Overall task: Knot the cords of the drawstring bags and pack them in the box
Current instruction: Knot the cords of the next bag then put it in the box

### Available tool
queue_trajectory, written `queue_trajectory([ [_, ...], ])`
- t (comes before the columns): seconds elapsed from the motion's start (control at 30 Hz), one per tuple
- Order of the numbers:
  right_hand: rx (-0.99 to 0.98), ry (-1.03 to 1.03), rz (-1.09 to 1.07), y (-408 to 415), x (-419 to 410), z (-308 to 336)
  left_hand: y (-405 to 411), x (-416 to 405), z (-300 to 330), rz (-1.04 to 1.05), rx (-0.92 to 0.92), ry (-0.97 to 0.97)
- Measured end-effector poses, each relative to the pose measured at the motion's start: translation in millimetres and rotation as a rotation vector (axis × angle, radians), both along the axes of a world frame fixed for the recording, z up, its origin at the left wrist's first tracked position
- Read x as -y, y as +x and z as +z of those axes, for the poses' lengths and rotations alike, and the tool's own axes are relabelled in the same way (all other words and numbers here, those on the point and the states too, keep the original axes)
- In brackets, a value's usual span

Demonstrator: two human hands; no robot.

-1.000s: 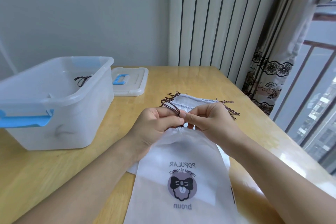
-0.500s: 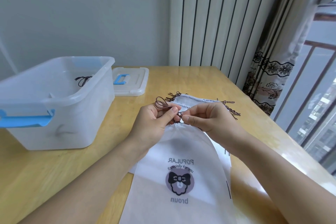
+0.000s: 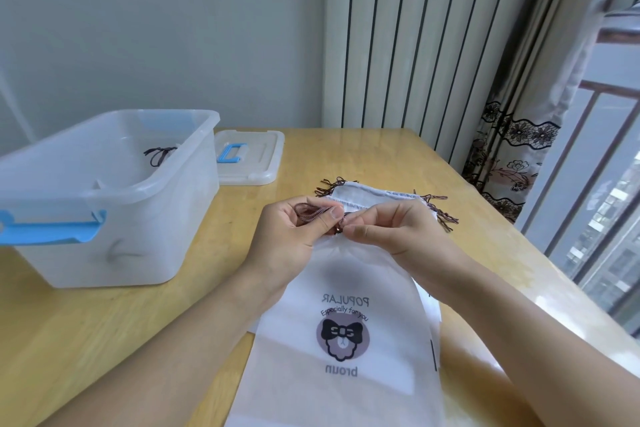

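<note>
My left hand (image 3: 294, 236) and right hand (image 3: 391, 229) pinch the brown cord (image 3: 311, 210) at the gathered neck of the white drawstring bag (image 3: 343, 340), lying on the wooden table (image 3: 104, 333) right of the translucent box (image 3: 114, 198).

Both forearms are being held forward, converging over the table. The left hand (image 3: 294, 236) is being curled, thumb pressed against forefinger in a pinch. The right hand (image 3: 398, 229) is being pinched likewise, fingertips nearly meeting the left's.
</note>
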State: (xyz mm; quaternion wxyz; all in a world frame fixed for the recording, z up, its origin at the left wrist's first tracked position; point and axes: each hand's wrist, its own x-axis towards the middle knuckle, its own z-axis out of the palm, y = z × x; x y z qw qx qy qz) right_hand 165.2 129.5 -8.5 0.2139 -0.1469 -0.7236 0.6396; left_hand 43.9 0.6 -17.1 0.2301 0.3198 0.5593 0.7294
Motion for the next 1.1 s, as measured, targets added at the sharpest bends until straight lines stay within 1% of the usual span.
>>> queue_trajectory([
  [0.1,-0.01,0.012,-0.031,-2.4,2.2,-3.8,5.1,0.5,-0.1,0.03,-0.044,0.007],
  [0.23,-0.061,0.05,-0.059,-1.3,3.7,-2.2,6.4,0.6,-0.9,0.102,-0.172,-0.009],
  [0.37,-0.075,0.179,-0.104,-1.6,4.0,-1.7,5.3,0.3,-0.7,0.107,-0.239,-0.005],
  [0.47,-0.094,0.237,-0.156,-3.3,4.7,-3.3,7.3,-0.5,-2.0,0.103,-0.316,-0.004],
  [0.6,-0.099,0.272,-0.206,-6.6,5.0,-7.8,9.4,-1.5,-2.9,0.094,-0.317,0.017],
  [0.63,-0.079,0.251,-0.207,-7.4,4.9,-9.1,9.2,-1.5,-2.4,0.092,-0.304,0.022],
  [0.7,0.027,0.191,-0.181,-8.5,5.8,-11.1,8.2,-1.0,-1.8,0.083,-0.278,0.033],
  [0.77,0.146,0.146,-0.107,-8.5,7.0,-12.0,6.6,-0.8,-2.1,0.073,-0.259,0.037],
  [0.8,0.168,0.116,-0.07,-8.8,7.5,-12.1,5.7,-1.1,-2.5,0.068,-0.255,0.034],
  [0.87,0.133,0.017,-0.029,-8.4,6.6,-10.8,3.6,-1.9,-2.8,0.058,-0.253,0.025],
  [0.97,0.057,-0.205,0.059,-4.4,2.9,-5.9,-1.4,-2.3,-0.9,0.046,-0.237,0.019],
  [1.03,0.065,-0.274,0.141,-1.7,-0.5,-3.6,-4.1,-1.2,0.2,0.046,-0.23,0.005],
  [1.1,0.067,-0.301,0.193,-0.2,-3.0,-0.8,-5.3,0.7,0.4,0.038,-0.211,-0.015],
])
